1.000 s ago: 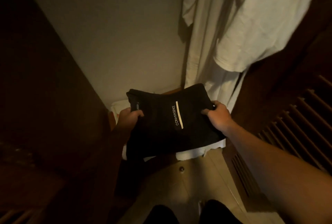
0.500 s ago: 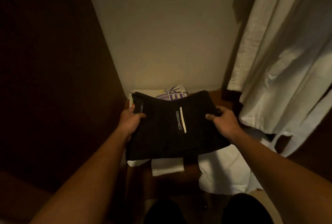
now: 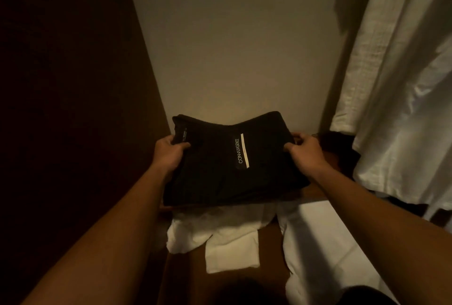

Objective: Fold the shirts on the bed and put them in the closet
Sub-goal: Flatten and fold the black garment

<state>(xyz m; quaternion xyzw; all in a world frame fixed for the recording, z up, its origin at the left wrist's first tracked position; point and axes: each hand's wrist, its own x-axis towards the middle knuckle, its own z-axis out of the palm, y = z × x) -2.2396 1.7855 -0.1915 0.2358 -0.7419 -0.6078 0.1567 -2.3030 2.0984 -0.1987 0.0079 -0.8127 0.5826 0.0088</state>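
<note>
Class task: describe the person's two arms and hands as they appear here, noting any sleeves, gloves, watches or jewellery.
Both forearms are bare, with no sleeves in view. The left hand and right hand wear no gloves. No watch, bracelet or ring shows on wrists or fingers, though the light is dim.

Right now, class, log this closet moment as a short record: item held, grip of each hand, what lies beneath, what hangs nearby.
item held: folded black shirt with a white stripe and lettering
left hand: grips the shirt's left edge
right hand: grips the shirt's right edge
beneath: white folded cloth on the wooden shelf
hanging nearby: white garments at the right
</note>
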